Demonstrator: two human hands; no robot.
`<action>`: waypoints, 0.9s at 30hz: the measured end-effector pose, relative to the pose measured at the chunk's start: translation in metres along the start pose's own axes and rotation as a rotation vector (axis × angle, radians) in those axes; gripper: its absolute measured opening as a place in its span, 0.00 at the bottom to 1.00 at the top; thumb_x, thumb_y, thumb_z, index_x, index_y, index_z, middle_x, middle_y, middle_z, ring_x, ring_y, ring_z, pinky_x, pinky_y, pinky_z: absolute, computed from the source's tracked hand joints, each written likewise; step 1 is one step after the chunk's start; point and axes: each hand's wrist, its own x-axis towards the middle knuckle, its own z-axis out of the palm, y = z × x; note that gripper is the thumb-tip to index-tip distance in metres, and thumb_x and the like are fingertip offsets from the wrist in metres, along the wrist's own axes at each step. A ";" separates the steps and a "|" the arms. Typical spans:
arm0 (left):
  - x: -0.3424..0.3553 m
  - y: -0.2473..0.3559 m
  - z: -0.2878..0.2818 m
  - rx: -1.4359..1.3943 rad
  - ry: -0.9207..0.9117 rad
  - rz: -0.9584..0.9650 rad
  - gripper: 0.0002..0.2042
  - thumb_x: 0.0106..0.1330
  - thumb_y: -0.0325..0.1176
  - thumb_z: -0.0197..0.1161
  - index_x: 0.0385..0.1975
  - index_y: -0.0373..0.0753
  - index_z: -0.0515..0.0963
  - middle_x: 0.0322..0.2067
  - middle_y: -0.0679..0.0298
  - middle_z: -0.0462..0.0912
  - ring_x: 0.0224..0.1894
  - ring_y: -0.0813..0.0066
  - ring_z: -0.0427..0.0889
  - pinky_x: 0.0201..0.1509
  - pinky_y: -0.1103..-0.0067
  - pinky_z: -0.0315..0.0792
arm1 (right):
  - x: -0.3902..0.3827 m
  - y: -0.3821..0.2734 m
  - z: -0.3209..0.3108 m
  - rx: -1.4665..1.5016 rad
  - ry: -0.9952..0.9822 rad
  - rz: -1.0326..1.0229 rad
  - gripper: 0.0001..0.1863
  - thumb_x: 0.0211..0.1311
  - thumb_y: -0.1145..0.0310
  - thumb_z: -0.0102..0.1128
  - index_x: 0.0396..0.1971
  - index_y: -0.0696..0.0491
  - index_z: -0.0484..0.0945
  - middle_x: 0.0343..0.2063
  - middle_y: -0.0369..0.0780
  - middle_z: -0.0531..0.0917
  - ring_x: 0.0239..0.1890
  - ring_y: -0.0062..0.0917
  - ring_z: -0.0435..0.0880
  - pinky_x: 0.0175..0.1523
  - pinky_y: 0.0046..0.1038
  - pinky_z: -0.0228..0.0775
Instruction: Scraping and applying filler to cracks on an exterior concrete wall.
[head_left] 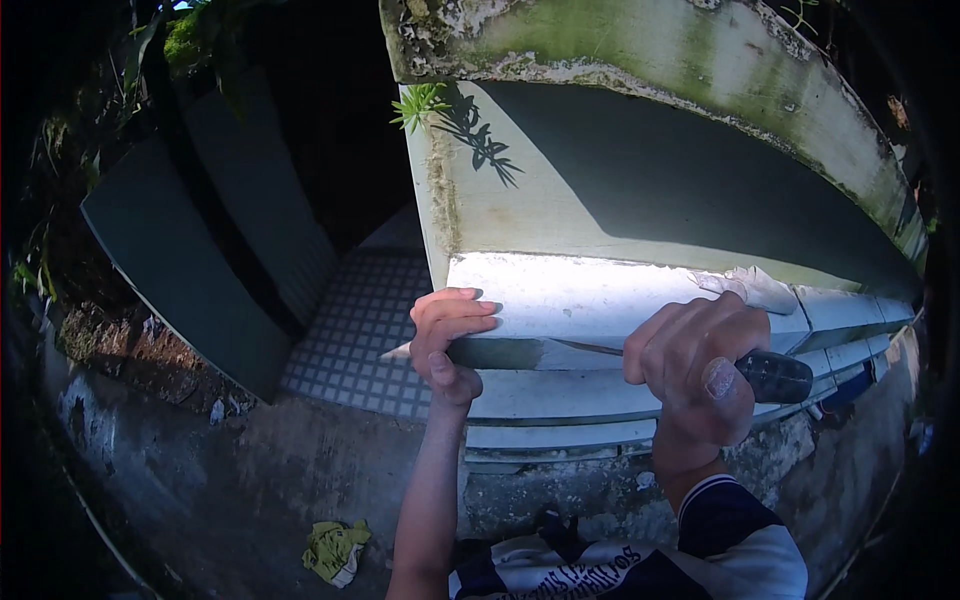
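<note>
Fingers of the right hand, at three o'clock, are curled tight around a thin-bladed hand tool. Its fat black handle sticks out of the fist at four o'clock, and its blade points to nine o'clock, toward the other hand. A fist like that probably keeps the tool from slipping. The tool is right of the middle, with its tip by the front edge of a white ledge. I cannot tell if the tip touches.

The left hand is at the ledge's nine o'clock end. Its fingers bend over the top and its thumb is lower, with a small gap between. I cannot tell if they squeeze anything. Maybe this hand is there to help the person stay steady. A dark patch sits on the front edge between the hands, maybe just the hand's shade.

A crumpled pale thing, maybe a rag, lies on the ledge at one o'clock from the right fist, out of the blade's way. A little green plant grows from the wall near eleven o'clock. Down at seven o'clock, a yellow-green cloth lies on the ground.
</note>
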 end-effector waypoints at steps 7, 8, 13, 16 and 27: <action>-0.001 -0.002 -0.001 -0.004 0.004 -0.001 0.32 0.75 0.52 0.30 0.28 0.36 0.80 0.33 0.58 0.85 0.46 0.63 0.77 0.57 0.66 0.67 | -0.006 0.025 0.014 0.031 0.061 0.182 0.25 0.62 0.68 0.60 0.05 0.51 0.63 0.06 0.35 0.67 0.09 0.21 0.67 0.24 0.27 0.71; 0.002 -0.001 0.000 -0.011 0.007 0.011 0.32 0.75 0.52 0.30 0.28 0.36 0.80 0.33 0.58 0.85 0.46 0.63 0.77 0.57 0.66 0.68 | -0.005 0.009 0.012 0.073 0.029 0.142 0.24 0.61 0.69 0.58 0.06 0.53 0.64 0.07 0.35 0.67 0.11 0.22 0.68 0.24 0.26 0.71; 0.001 -0.004 0.001 0.007 -0.007 0.028 0.32 0.75 0.52 0.30 0.28 0.36 0.80 0.32 0.59 0.85 0.46 0.63 0.78 0.57 0.66 0.68 | 0.001 0.015 0.017 -0.009 0.007 0.241 0.20 0.57 0.75 0.58 0.07 0.56 0.64 0.09 0.37 0.69 0.13 0.26 0.69 0.27 0.28 0.72; -0.001 -0.001 0.001 0.010 0.004 0.002 0.32 0.76 0.52 0.30 0.27 0.36 0.80 0.32 0.59 0.85 0.45 0.63 0.78 0.56 0.66 0.68 | -0.002 0.007 0.018 -0.003 0.018 0.234 0.18 0.55 0.76 0.59 0.08 0.57 0.66 0.09 0.38 0.70 0.14 0.27 0.71 0.28 0.27 0.73; 0.000 -0.003 0.003 -0.005 0.010 0.039 0.31 0.76 0.47 0.29 0.29 0.38 0.82 0.33 0.61 0.86 0.44 0.63 0.81 0.57 0.68 0.66 | 0.006 -0.004 0.007 -0.030 -0.019 0.103 0.21 0.63 0.60 0.61 0.13 0.51 0.67 0.05 0.36 0.67 0.05 0.20 0.62 0.18 0.30 0.71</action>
